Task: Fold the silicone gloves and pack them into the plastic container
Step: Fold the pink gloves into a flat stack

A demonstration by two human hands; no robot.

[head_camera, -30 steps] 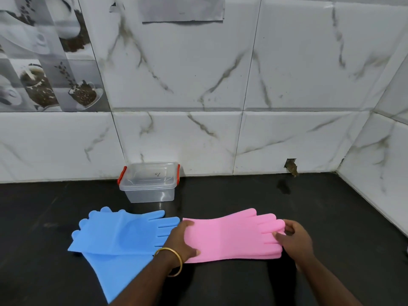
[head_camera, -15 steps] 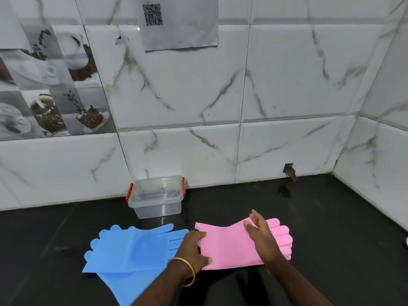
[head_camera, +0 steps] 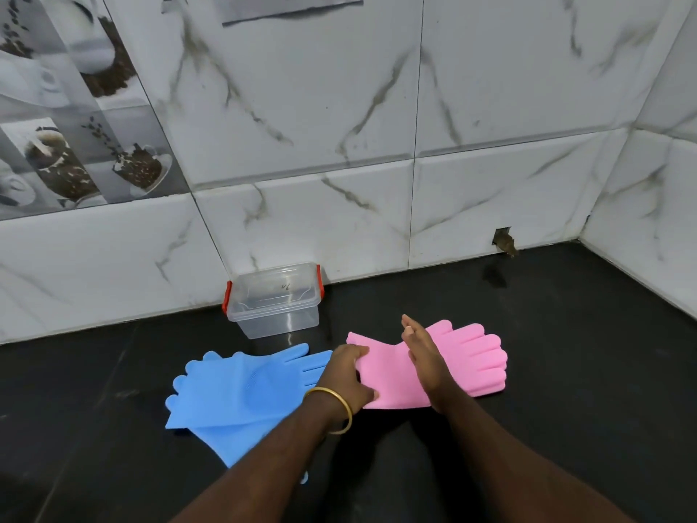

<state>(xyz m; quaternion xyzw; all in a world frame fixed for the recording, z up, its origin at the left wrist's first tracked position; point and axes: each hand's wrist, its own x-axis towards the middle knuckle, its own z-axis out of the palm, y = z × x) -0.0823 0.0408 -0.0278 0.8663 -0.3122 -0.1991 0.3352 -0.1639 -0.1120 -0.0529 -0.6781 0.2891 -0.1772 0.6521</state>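
On black counter: pink gloves [head_camera: 464, 362], cuff gripped by left hand [head_camera: 349, 375], right hand [head_camera: 424, 358] flat, edge-on; springy silicone may unfold.

So the right hand [head_camera: 422, 356] has left the fingertip end of the flat pink silicone gloves [head_camera: 467, 362], where it sat a second ago. It's now edge-down across their middle, fingers straight, pointing toward the wall. The left hand [head_camera: 349, 375] slid a touch further onto the cuff end. The camera view also tilted, nothing else moved.
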